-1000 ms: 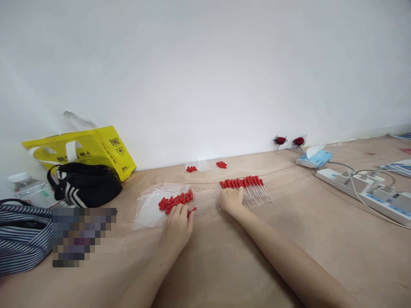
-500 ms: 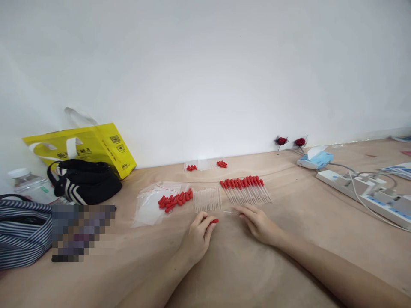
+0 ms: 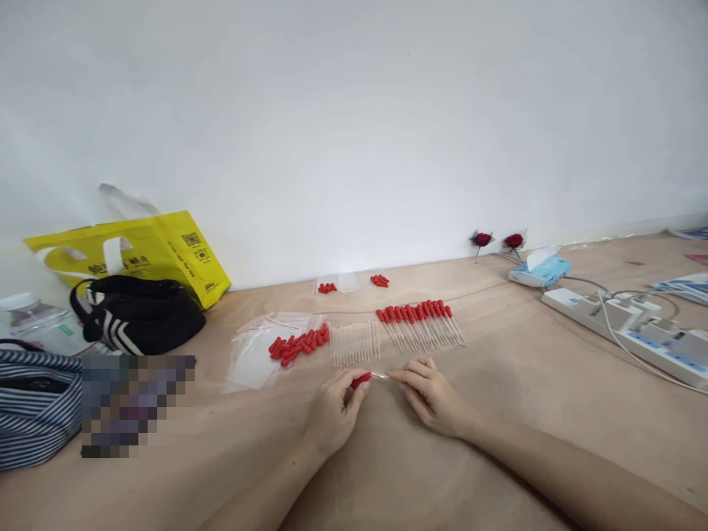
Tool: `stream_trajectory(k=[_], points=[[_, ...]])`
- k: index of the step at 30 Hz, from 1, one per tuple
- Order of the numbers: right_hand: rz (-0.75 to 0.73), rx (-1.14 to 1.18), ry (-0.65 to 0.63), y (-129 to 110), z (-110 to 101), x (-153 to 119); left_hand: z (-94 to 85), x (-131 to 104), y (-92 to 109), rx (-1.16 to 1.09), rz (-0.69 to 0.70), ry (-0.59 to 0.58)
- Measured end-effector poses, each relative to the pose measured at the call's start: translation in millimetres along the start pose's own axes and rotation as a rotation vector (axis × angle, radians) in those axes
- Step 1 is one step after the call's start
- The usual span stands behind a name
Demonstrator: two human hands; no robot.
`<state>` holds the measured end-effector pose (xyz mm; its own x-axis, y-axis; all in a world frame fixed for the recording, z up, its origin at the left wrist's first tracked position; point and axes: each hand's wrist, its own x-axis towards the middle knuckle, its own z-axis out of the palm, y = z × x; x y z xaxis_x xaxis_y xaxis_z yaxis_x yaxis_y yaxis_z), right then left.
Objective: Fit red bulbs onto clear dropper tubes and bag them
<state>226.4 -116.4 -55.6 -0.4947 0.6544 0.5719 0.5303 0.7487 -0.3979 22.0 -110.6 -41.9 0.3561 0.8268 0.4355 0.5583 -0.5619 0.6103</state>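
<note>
Red cap (image 3: 361, 380) in left fingers (image 3: 355, 400) — clear tubes (image 3: 354, 344), loose caps (image 3: 304, 344) beyond.

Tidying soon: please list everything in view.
wall: one, white, behind
table: one, brown, below
carrier bag: one, yellow, left
pouch: one, black, left
jar: one, clear, left
striped bag: one, blue-white, left
plastic bags: several, clear, middle
loose caps: many, red, middle
bare tubes: row, clear, middle
capped tubes: row, clear-red, middle
roses: two, maroon, back
tissues: one pack, blue, right
power strip: one, white, right
cables: several, pale, right
papers: some, blue-white, right
left hand: one, holding red cap, middle
right hand: one, holding clear tube, middle
</note>
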Motion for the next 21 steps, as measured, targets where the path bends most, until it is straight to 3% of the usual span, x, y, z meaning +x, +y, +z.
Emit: stream_trajectory(k=[4,8,15,21], points=[[0.007,0.044,0.001,-7.0,3.5,0.3,1.2,-0.7,2.6,-0.056,-0.064,0.036],[-0.007,0.042,-0.056,-9.3,2.1,0.2,0.9,-2.5,2.6,-0.082,-0.036,0.043],[-0.152,-0.181,-0.113,-4.7,-16.8,3.6,-2.4,-6.5,5.5,0.06,0.105,-0.069],[-0.227,-0.278,0.011,-3.7,-9.3,0.0,-1.8,-6.8,10.2,0.245,0.306,-0.108]])
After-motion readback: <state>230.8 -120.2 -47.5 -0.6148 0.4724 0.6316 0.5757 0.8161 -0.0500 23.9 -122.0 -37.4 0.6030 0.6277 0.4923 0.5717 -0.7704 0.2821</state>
